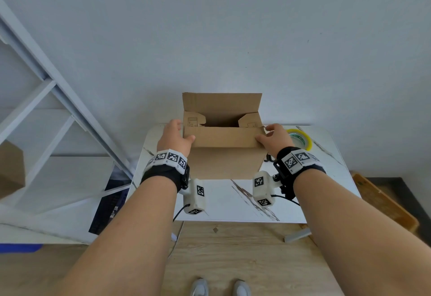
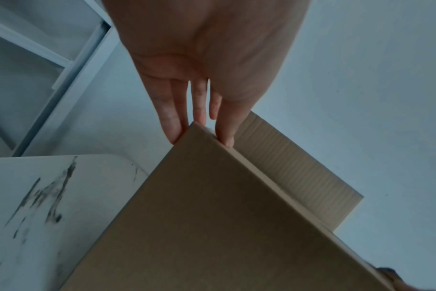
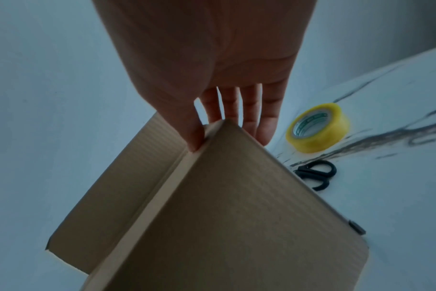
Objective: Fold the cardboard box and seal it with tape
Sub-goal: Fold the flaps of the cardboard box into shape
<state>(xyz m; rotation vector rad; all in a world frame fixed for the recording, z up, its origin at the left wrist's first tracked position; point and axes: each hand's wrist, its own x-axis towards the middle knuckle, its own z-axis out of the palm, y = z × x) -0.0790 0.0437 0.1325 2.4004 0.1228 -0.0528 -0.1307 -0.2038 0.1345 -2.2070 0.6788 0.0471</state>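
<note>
Our two bare forearms reaching forward, marker bands on our wrists, our left hand (image 1: 175, 137) and right hand (image 1: 274, 139) each with straight fingers and thumb clasping a top corner

The brown cardboard box (image 1: 224, 153) stands upright on the white marbled table, its top open. The far flap stands up, the two short side flaps (notched at their edges) lean inward, the near flap folds over. A yellowish roll of tape (image 1: 299, 139) lies flat just right of it.
</note>
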